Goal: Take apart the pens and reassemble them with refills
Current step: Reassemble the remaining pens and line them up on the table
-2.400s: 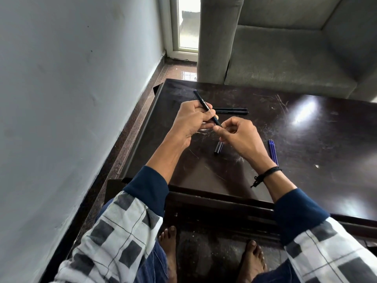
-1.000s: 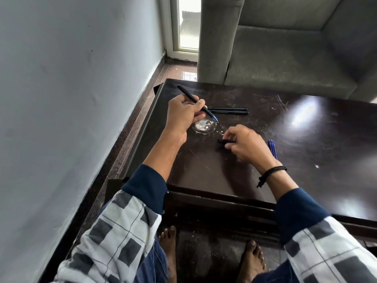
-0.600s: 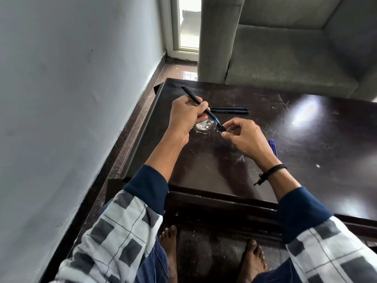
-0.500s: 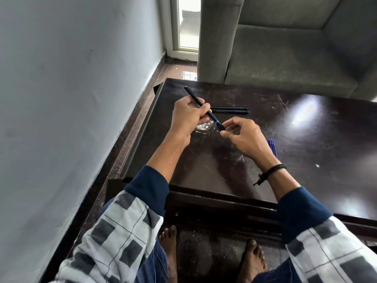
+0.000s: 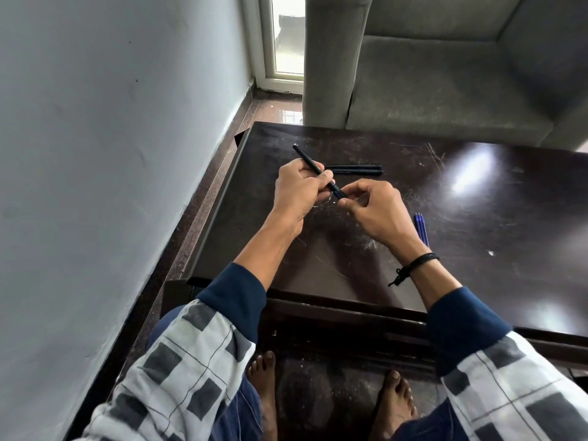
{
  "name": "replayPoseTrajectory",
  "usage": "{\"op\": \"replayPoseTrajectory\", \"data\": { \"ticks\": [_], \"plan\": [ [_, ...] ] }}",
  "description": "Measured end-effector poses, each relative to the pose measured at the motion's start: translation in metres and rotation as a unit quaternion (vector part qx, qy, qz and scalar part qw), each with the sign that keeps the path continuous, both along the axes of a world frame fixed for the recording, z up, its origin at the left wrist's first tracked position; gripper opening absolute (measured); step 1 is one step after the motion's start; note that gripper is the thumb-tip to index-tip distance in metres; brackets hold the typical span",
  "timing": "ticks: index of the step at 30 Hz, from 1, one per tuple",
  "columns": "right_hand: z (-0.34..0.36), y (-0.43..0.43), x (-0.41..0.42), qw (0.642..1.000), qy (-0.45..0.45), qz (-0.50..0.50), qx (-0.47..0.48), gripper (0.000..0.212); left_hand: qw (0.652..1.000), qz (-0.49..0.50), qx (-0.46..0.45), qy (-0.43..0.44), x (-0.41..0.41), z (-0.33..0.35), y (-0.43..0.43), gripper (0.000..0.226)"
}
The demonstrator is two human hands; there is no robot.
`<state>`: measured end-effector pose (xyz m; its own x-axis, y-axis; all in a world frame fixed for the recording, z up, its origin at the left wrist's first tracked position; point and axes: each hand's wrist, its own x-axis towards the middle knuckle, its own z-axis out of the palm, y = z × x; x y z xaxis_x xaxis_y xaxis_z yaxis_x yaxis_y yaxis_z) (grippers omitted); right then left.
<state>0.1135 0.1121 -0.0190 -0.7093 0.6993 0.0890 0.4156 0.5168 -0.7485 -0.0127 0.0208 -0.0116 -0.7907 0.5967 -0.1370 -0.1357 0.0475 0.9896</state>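
Note:
My left hand (image 5: 299, 189) grips a slim black pen barrel (image 5: 307, 158) that slants up and to the left above the dark table (image 5: 477, 237). My right hand (image 5: 377, 211) pinches the pen's lower end piece (image 5: 339, 193) between thumb and fingers, right against the barrel. Two more black pens (image 5: 353, 169) lie side by side on the table just behind my hands. Blue refills (image 5: 421, 227) lie to the right of my right wrist, partly hidden by it.
A grey wall runs along the left, close to the table's left edge. A grey sofa (image 5: 445, 90) stands behind the table. My bare feet show below the table's near edge (image 5: 318, 297). A small glass dish under my hands is mostly hidden.
My right hand picked the small end piece off the table and brought it up to the pen's tip. My left hand tilted the barrel toward it; both hands now meet.

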Motion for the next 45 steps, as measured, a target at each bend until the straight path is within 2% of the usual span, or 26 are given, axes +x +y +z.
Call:
{"op": "replayPoseTrajectory", "data": {
  "ticks": [11,18,21,24,27,31,34,38,45],
  "plan": [
    [0.006,-0.003,0.001,0.999,0.022,-0.017,0.038,0.012,0.998,0.013,0.048,-0.026,0.008,-0.002,0.003,0.011],
    [0.01,0.006,0.006,0.997,-0.045,-0.01,0.065,0.013,0.993,0.001,0.063,-0.096,0.015,-0.01,0.004,0.005],
    [0.011,0.009,0.01,0.993,-0.065,-0.02,0.098,0.014,0.992,-0.006,0.048,-0.118,0.01,-0.013,0.002,0.017],
    [0.009,0.017,0.015,0.986,-0.075,-0.033,0.145,0.016,0.998,0.03,0.005,-0.059,-0.002,-0.019,-0.001,0.027],
    [0.001,0.029,0.019,0.979,-0.083,-0.049,0.177,0.018,0.996,0.031,-0.072,0.052,-0.013,-0.027,-0.003,0.014],
    [-0.014,0.045,0.012,0.98,-0.084,-0.043,0.176,0.019,0.965,-0.011,-0.169,0.198,-0.02,-0.031,0.005,0.007],
    [-0.023,0.059,0.004,0.98,-0.081,-0.048,0.173,0.017,0.94,-0.041,-0.213,0.264,-0.029,-0.031,0.018,0.007],
    [-0.036,0.076,-0.005,0.972,-0.097,-0.042,0.211,0.016,0.922,-0.069,-0.237,0.299,-0.036,-0.038,0.033,0.009],
    [-0.05,0.084,-0.013,0.966,-0.097,-0.054,0.232,0.015,0.915,-0.033,-0.237,0.326,-0.044,-0.054,0.051,0.006]
  ]
}}
